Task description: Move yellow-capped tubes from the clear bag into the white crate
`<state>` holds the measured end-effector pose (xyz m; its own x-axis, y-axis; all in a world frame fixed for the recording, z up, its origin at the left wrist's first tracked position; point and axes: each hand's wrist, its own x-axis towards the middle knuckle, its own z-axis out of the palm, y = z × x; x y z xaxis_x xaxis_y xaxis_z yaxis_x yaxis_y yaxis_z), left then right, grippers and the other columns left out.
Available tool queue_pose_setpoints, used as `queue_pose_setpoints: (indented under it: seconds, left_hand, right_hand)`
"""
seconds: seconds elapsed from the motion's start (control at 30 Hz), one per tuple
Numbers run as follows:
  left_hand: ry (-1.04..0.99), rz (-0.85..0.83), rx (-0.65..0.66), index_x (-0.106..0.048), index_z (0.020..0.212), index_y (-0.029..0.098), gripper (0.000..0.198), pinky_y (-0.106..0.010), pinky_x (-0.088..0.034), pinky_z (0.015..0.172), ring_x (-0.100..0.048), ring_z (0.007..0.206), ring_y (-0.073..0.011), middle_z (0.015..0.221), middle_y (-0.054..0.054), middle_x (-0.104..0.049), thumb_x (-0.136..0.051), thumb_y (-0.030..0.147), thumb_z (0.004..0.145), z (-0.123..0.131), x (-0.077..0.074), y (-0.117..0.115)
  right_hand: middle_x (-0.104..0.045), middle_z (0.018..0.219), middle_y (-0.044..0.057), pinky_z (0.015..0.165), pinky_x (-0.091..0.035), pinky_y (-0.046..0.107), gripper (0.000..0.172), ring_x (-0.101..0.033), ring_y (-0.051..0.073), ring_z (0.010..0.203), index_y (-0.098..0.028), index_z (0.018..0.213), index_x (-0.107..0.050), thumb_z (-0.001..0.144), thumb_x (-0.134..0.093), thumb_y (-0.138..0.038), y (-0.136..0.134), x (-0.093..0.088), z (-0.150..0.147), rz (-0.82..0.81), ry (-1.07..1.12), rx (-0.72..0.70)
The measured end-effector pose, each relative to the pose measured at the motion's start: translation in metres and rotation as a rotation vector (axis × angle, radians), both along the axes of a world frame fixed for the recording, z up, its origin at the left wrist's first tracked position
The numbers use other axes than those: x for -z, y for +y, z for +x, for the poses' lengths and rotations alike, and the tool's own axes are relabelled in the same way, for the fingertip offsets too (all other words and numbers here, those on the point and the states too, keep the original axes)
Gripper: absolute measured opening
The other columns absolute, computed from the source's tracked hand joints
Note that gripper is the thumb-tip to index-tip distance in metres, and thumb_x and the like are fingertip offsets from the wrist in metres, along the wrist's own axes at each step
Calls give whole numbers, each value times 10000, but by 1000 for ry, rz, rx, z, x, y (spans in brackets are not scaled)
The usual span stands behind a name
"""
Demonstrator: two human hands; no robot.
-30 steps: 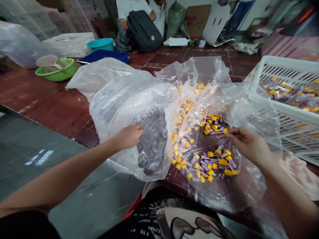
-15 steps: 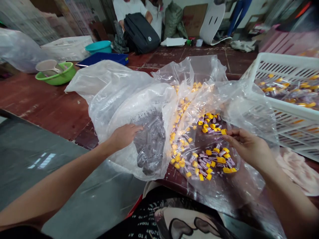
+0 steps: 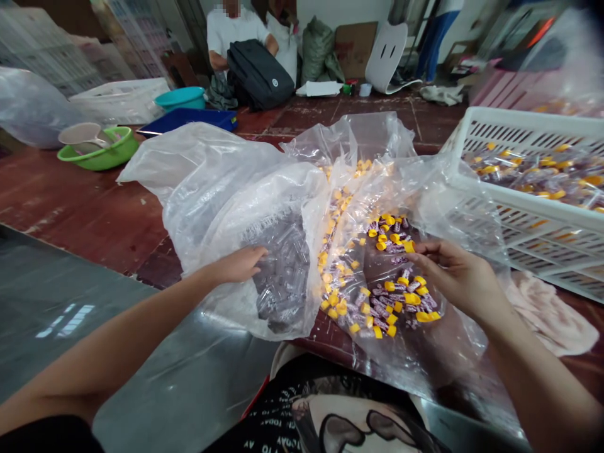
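Two clear plastic bags lie open on the dark red table (image 3: 94, 207). My left hand (image 3: 236, 264) reaches into the left bag (image 3: 221, 182), fingers curled among clear small tubes (image 3: 283, 270); what it grips is hidden. My right hand (image 3: 453, 274) hovers over the right bag (image 3: 377, 151), fingertips pinched on a yellow-capped purple vial (image 3: 408, 246). Several more yellow-capped vials (image 3: 391, 302) lie scattered under it.
A white slatted crate (image 3: 528, 182) with bagged yellow-capped vials stands at the right. A green bowl (image 3: 99, 151), teal bowl (image 3: 182, 97), blue tray (image 3: 189, 118) and white basket (image 3: 117, 100) sit at the back left. A person with a black backpack (image 3: 257, 72) sits beyond. A pink cloth (image 3: 552, 314) lies right.
My right hand has drifted slightly left and up over the vials, still pinching one. My left hand has stayed inside the left bag. The view has shifted a little.
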<state>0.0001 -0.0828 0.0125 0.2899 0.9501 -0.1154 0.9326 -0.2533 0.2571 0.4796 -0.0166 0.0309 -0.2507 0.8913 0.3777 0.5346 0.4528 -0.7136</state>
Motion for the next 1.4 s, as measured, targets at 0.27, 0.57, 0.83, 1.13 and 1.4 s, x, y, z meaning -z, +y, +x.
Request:
queue_pose_setpoints:
  seconds: [0.27,0.57,0.83,1.13,1.4]
  left_hand:
    - [-15,19,-8,-627,995,200,176,-423,-498,931,-655,985,-269,1046,-126,-707,-512,308,920,17,-7,0]
    - [-898,-210,-15,-582,1328,213,423,-423,-506,1020,-644,1192,-256,1344,-125,-666,-562,433,967,128,-47,-18]
    - [-1178,-418,83,-700,1150,215,319,-406,-468,1047,-652,1140,-236,1208,-88,-725,-714,415,902,188,-51,-4]
    - [-1454,-765,-35,-723,1036,137,393,-330,-504,825,-670,888,-189,976,-85,-714,-854,407,783,215,-59,-3]
    - [-1715,-622,-319,-728,1001,169,490,-317,-514,845,-667,1077,-270,1082,-102,-744,-924,440,642,247,-55,0]
  right_hand:
    - [-699,848,44,659,-514,279,290,-631,159,713,-206,966,-682,911,-697,-491,-13,-19,-18,66,110,-78]
    - [-690,888,27,682,-523,264,79,-646,134,780,-216,974,-661,974,-663,-296,-24,-46,-60,362,265,-353]
    - [-681,951,47,814,-544,281,42,-648,133,907,-192,1045,-627,1008,-612,-205,3,-78,-51,544,-12,-672]
    - [-652,1150,116,966,-542,386,241,-620,203,1105,-176,1166,-628,1017,-596,-363,-6,-76,-44,416,-147,-729]
    - [-441,1495,261,1130,-461,536,1216,-458,382,1395,-147,1646,-53,793,-791,-602,-11,-38,-60,466,-286,-579]
